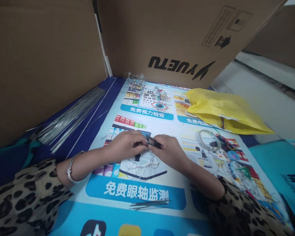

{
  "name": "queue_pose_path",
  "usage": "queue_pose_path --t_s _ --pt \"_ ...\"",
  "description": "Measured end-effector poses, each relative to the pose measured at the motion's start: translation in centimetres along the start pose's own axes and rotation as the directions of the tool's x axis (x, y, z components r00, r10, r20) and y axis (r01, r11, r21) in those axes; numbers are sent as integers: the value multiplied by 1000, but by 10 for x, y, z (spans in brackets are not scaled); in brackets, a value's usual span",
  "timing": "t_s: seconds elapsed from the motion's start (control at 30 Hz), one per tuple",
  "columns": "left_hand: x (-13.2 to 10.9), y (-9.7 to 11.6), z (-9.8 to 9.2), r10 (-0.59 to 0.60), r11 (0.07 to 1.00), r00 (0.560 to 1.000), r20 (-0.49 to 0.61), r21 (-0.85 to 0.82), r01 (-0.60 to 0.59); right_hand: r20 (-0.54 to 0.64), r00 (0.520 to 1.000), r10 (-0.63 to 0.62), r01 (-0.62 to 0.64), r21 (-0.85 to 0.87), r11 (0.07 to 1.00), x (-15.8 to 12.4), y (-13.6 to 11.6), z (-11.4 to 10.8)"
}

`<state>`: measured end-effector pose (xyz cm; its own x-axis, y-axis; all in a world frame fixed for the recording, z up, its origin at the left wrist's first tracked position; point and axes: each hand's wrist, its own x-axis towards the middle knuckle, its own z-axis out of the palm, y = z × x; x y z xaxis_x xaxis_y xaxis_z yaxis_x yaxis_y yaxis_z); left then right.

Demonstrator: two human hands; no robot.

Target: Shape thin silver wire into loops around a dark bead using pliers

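My left hand (127,144) and my right hand (168,150) meet over the middle of a printed poster (142,193) that covers the table. Both are closed. The right hand grips small dark pliers (153,141), whose tip points toward the left fingers. The left fingers pinch thin wire at that tip. Under the hands lies a bent wire frame (142,167) of thin loops. A silver bangle (71,167) sits on my left wrist, and both sleeves are leopard print.
A bundle of straight silver wires (68,118) lies at the left. A yellow plastic bag (223,109) is at the back right, a tape roll (208,139) beside coloured bits, finished wire pieces (147,87) at the back. Cardboard walls (174,36) stand behind. Short dark wires (149,204) lie near me.
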<state>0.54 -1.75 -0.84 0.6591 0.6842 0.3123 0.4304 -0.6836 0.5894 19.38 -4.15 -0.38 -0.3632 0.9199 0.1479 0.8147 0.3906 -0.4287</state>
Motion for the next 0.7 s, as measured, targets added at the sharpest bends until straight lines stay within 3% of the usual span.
queue_pose_path --t_s 0.23,0.37,0.57,0.7 --pt "0 6 -1 -165 980 986 24 -112 167 11 1000 6 -6 49 999 0 -2 -1" --pt "0 6 -2 -189 965 981 41 -179 193 18 1000 5 -8 152 988 -3 0 -10" --pt "-1 4 -2 -178 955 983 35 -234 182 -22 981 192 -172 352 920 -5 12 -29" --pt "-1 3 -1 -176 956 984 40 -230 181 -29 954 298 -261 406 876 -2 20 -25"
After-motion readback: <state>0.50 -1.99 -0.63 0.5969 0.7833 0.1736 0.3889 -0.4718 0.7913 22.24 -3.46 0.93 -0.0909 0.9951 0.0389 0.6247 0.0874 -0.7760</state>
